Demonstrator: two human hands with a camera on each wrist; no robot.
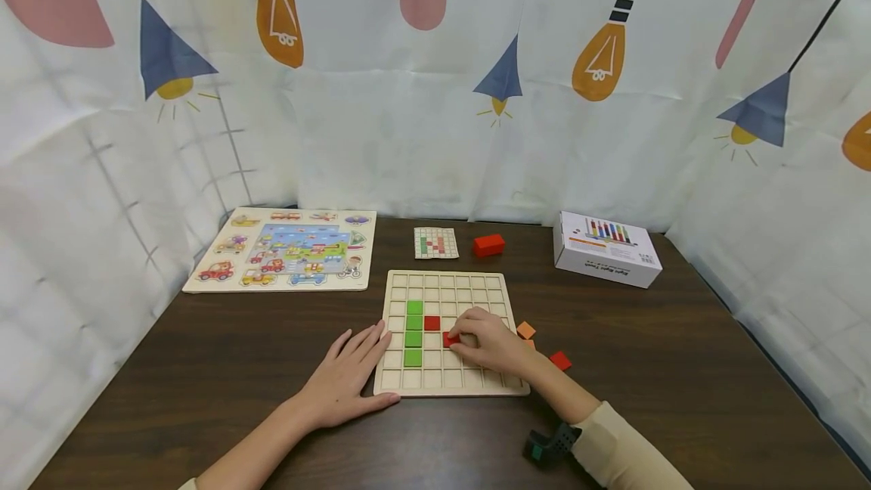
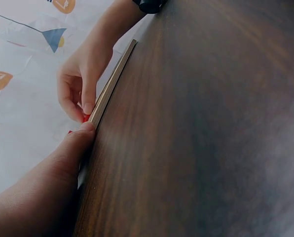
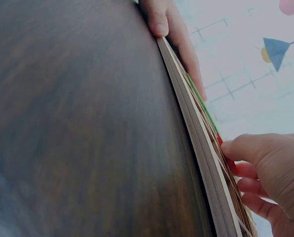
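Note:
A wooden grid board (image 1: 485, 282) lies on the dark table. In one of its columns sits a run of green square tiles (image 1: 413, 339), with a red tile (image 1: 432, 323) in a cell just right of them. My right hand (image 1: 491, 342) pinches another red tile (image 1: 447, 339) between thumb and fingers, at a cell lower and further right; the right wrist view shows this red tile (image 3: 231, 165) at the board's surface. My left hand (image 1: 348, 384) rests at the board's left edge, fingers spread and straight, its thumb at the near corner.
Loose orange tiles (image 1: 526, 330) and a red tile (image 1: 561, 360) lie right of the board. Behind it are a small pattern card (image 1: 436, 243) and a red block stack (image 1: 488, 245). A picture puzzle board (image 1: 224, 248) lies back left, a white box (image 1: 605, 248) back right.

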